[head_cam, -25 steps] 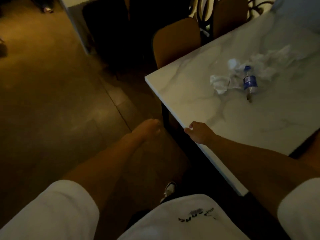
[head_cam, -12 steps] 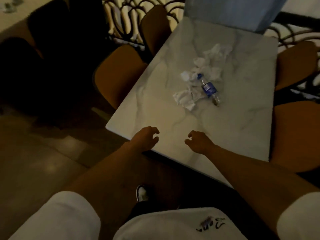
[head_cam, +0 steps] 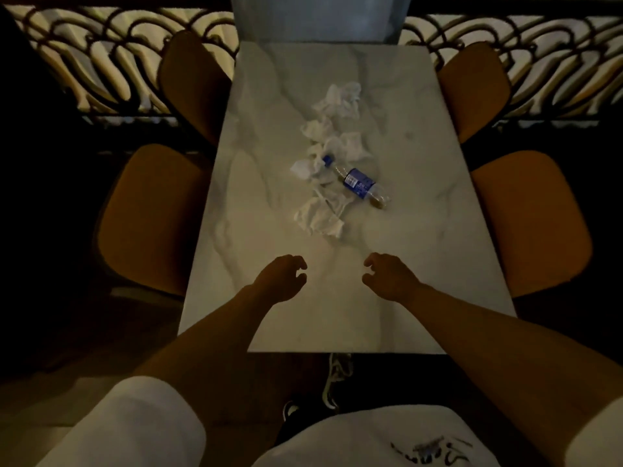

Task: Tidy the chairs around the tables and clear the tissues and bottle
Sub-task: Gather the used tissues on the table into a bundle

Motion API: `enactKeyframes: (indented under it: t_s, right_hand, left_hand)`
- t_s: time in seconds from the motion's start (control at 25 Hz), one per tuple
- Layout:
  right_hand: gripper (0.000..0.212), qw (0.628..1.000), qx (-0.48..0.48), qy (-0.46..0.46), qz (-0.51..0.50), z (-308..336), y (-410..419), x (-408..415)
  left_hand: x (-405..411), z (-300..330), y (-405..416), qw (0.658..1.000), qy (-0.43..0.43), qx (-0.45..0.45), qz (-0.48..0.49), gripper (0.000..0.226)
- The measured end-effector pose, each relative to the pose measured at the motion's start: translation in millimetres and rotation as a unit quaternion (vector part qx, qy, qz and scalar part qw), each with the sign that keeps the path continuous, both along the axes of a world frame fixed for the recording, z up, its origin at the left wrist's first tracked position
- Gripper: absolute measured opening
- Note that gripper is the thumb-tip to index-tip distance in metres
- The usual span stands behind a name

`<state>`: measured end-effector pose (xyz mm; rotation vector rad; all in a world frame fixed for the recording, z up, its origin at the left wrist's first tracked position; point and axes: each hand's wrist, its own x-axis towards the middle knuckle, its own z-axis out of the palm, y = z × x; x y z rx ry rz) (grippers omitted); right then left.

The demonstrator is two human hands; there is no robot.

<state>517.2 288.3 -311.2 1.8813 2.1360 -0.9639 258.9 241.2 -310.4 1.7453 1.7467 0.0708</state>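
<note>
Bottle (head_cam: pixel 359 184) lies on its side mid-bench (head_cam: pixel 438 264), crumpled tissues (head_cam: pixel 328 156) touching it. Left hand (head_cam: pixel 281 278) and right hand (head_cam: pixel 387 276) hover nearer than bottle, each grip loosely curled, empty, likely poised to gather. 4 chairs (head_cam: pixel 148 217) flank bench.

A dark ornate metal railing (head_cam: pixel 111 72) with curling scrollwork ran behind everything. A grey-blue pillar (head_cam: pixel 320 18) stood at the middle. A dim brown floor (head_cam: pixel 50 382) lay below.
</note>
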Motion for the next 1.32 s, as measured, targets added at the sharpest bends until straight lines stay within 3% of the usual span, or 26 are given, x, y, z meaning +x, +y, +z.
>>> enactKeyframes:
  t_s: [0.24, 0.52, 0.68, 0.84, 1.16, 1.32]
  right_hand:
    - [0.043, 0.999, -0.014, 0.038, 0.001, -17, 66, -26]
    - [0.027, 0.997, 0.068, 0.042, 0.003, -36, 129, -58]
    - [0.027, 0.991, 0.130, 0.014, 0.005, -43, 158, -69]
    - [0.032, 0.986, 0.140, 0.004, 0.089, -51, 172, -80]
    - [0.046, 0.992, 0.076, -0.018, 0.099, -66, 186, -108]
    - [0.029, 0.995, 0.042, 0.000, 0.089, -73, 192, -109]
  left_hand:
    - [-1, -3, 58, 1.000, 0.023, -0.009, 0.000, 0.029]
    - [-3, -27, 128, 0.996, 0.062, 0.042, 0.039, 0.025]
    - [11, -44, 168, 0.995, 0.078, 0.058, 0.004, 0.037]
    - [25, -59, 179, 0.990, 0.107, 0.047, -0.074, 0.057]
    - [-34, -68, 169, 0.998, 0.050, 0.012, -0.040, 0.021]
    - [-69, -52, 202, 0.995, 0.056, 0.082, -0.029, 0.017]
